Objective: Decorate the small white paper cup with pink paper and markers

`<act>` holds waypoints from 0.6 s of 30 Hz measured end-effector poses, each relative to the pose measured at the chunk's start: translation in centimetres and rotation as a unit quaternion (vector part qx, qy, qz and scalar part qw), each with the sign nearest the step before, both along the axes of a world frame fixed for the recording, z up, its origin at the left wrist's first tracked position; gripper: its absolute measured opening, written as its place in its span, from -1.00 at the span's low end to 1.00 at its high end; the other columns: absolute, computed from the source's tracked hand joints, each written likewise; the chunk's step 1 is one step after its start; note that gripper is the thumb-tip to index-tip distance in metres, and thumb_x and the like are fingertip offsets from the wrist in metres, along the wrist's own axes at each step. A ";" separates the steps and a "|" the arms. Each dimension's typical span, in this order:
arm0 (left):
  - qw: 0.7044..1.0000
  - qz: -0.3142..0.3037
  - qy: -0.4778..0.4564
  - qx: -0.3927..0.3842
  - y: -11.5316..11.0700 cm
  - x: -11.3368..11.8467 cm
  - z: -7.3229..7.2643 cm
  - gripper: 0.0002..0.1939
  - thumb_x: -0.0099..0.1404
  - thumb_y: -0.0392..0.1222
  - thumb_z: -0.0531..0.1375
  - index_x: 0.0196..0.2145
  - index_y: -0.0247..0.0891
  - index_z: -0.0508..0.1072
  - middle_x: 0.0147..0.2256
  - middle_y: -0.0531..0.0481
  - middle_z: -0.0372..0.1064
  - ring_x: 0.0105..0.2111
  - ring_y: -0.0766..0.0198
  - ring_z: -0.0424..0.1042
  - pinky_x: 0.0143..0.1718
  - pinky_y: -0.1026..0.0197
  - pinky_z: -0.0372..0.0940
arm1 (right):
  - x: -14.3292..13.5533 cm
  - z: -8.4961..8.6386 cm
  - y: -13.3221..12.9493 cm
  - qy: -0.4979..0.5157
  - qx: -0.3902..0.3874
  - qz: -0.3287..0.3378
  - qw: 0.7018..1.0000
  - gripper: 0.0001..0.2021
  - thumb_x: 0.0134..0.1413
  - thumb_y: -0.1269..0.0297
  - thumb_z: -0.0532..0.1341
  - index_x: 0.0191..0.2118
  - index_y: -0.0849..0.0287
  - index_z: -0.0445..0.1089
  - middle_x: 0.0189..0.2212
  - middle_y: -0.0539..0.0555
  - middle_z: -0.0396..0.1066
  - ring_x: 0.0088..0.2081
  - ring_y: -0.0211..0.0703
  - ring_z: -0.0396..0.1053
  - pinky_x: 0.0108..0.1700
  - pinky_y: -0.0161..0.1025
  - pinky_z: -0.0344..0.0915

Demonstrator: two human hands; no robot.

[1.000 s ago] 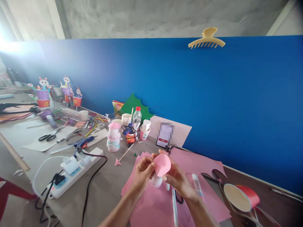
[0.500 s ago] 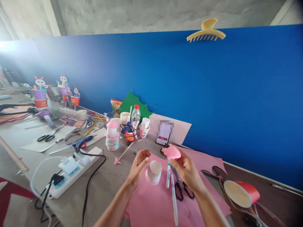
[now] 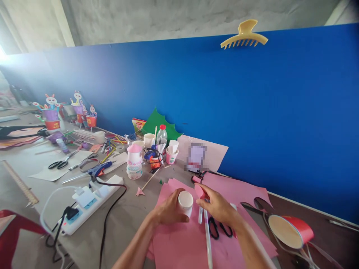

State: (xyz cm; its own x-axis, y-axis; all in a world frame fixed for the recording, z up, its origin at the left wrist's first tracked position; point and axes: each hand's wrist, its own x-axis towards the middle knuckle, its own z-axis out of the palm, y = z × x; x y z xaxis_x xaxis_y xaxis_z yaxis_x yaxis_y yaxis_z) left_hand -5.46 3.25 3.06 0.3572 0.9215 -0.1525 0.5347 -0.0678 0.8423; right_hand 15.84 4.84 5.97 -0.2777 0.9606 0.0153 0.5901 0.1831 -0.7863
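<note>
a person's left hand [image 3: 171,209] wraps around a white paper cup [image 3: 185,201], its grip curled along the side with the thumb in front, while the right hand [image 3: 220,206], just beside the cup, pinches a piece of pink paper [image 3: 199,191] between thumb and fingers. the cup, a round white end facing up, is above pink sheets [image 3: 179,246] spread on a gray counter [image 3: 126,209]; whether it touches them cannot be told. near the right hand, a marker [image 3: 200,216], a long white stick [image 3: 208,241] and black-handled scissors [image 3: 214,229] lie on the sheets. to the left, a decorated cup stack [image 3: 134,163] wears a pink cone [image 3: 134,148] behind a white power strip [image 3: 98,201]. at right, a red cup [image 3: 306,228] lies tipped on its side.
</note>
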 end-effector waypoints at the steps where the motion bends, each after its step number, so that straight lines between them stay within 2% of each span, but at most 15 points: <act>1: 1.000 0.004 -0.001 0.010 -0.1 0.2 0.1 -0.16 -0.12 -0.25 0.34 0.17 -0.27 0.24 0.05 -0.23 0.38 0.02 -0.10 0.38 0.07 -0.04 0.28 | -0.2 0.1 -0.1 -0.001 -0.003 0.003 1.000 -0.41 0.02 0.26 0.25 0.23 0.15 0.36 -0.11 0.11 0.57 0.04 0.06 0.47 0.15 -0.04 0.32; 4: 0.999 0.008 0.000 0.041 -0.1 0.7 0.0 -0.36 -0.09 -0.28 0.29 0.02 -0.24 0.34 -0.02 -0.17 0.42 -0.03 -0.02 0.40 0.01 0.04 0.31 | -0.5 0.1 -0.2 -0.004 -0.005 0.005 1.000 -0.41 0.06 0.23 0.24 0.25 0.19 0.33 0.00 0.16 0.53 0.10 0.09 0.43 0.15 -0.03 0.32; 8: 0.998 0.000 0.003 0.067 0.0 1.0 -0.7 -0.40 -0.07 -0.28 0.27 0.00 -0.24 0.37 -0.02 -0.17 0.41 -0.02 -0.01 0.39 0.04 0.03 0.29 | -0.9 -0.5 -0.3 0.027 0.002 0.015 1.000 -0.42 0.05 0.27 0.26 0.24 0.12 0.34 0.19 0.14 0.40 0.23 0.09 0.31 0.24 0.03 0.22; 13: 0.994 -0.009 -0.016 0.112 -0.1 1.1 -0.9 -0.41 -0.08 -0.30 0.28 -0.01 -0.21 0.40 -0.02 -0.17 0.44 -0.02 -0.05 0.41 0.05 0.01 0.28 | -1.5 -0.6 -0.8 0.035 -0.020 0.039 0.998 -0.42 0.02 0.35 0.25 0.23 0.07 0.35 0.23 0.12 0.35 0.27 0.11 0.26 0.29 0.12 0.15; 18: 0.984 -0.010 -0.032 0.174 -0.2 1.2 -0.9 -0.62 -0.06 -0.30 0.29 -0.21 -0.18 0.44 -0.17 -0.09 0.49 -0.14 0.00 0.45 -0.05 0.05 0.32 | -2.2 -0.4 -1.3 0.033 -0.022 0.058 0.998 -0.41 0.05 0.33 0.26 0.25 0.04 0.33 0.26 0.10 0.32 0.30 0.09 0.22 0.32 0.10 0.12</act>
State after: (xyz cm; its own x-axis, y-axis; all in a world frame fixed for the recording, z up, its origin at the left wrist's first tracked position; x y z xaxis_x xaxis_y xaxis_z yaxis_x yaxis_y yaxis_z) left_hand -4.26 3.02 2.19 0.3750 0.9062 0.1955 0.4759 -0.3692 0.7983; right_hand 13.63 3.55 5.53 -0.3861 0.9225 -0.0033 0.5135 0.2119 -0.8315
